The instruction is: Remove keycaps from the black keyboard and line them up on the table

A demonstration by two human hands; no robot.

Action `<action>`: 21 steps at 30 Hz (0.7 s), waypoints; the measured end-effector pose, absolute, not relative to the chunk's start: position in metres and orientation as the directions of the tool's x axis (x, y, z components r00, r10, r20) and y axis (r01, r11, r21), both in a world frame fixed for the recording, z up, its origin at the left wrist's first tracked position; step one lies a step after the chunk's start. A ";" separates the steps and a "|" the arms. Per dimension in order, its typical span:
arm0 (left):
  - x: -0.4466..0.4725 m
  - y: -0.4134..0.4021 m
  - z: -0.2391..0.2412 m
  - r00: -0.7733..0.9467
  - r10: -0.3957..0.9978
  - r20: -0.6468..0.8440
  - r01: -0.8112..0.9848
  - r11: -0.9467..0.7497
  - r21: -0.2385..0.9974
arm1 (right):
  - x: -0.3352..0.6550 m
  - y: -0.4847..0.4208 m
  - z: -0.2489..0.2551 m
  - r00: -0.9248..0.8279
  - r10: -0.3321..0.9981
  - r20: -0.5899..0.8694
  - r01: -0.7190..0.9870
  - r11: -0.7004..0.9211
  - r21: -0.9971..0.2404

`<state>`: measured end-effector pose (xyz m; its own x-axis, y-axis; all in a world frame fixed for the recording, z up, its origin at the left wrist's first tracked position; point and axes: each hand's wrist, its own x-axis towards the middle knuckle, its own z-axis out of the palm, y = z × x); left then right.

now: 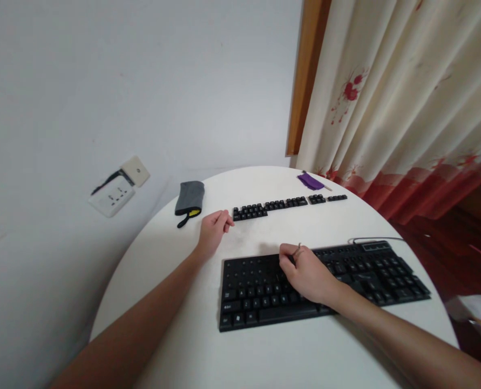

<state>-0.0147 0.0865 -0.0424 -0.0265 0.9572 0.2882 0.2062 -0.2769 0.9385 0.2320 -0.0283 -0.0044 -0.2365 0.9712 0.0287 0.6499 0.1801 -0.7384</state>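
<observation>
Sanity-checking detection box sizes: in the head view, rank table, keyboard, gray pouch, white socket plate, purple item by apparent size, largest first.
1. Table
2. Keyboard, partly covered by the right hand
3. Gray pouch and white socket plate: too alike to rank
4. Purple item

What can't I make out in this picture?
Head view: part of the keyboard; the right hand covers it.
Head view: what, if anything, the left hand holds; its own curl hides it.
Head view: what the thin thing at the right hand is; too small and blurred.
Head view: marks on the loose keys; too small.
Head view: the rest of the white thing; the right edge cuts it off.
</observation>
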 end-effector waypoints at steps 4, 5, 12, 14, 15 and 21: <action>-0.014 0.086 -0.042 -0.026 0.957 0.289 0.219 -0.276 0.936 | 0.239 -0.018 -0.014 -0.219 0.964 -0.149 0.497 -0.021 -0.867; -0.014 0.086 -0.042 -0.025 0.957 0.289 0.223 -0.276 0.935 | 0.240 -0.016 -0.015 -0.222 0.955 -0.197 0.459 -0.077 -0.885; -0.013 0.079 -0.034 -0.010 0.945 0.327 0.316 -0.307 0.898 | 0.239 -0.014 -0.014 -0.171 0.979 -0.110 0.191 -0.077 -0.979; -0.008 0.070 -0.026 0.030 0.930 0.367 0.361 -0.352 0.864 | 0.238 -0.015 -0.013 -0.112 0.994 -0.005 0.114 0.008 -0.993; -0.005 0.064 -0.021 0.069 0.922 0.382 0.365 -0.379 0.850 | 0.238 -0.015 -0.012 -0.086 0.995 0.047 0.094 0.055 -0.994; 0.022 0.026 -0.003 0.491 0.807 0.328 0.342 -0.525 0.779 | 0.237 -0.018 -0.011 -0.061 0.978 0.202 0.145 0.209 -0.967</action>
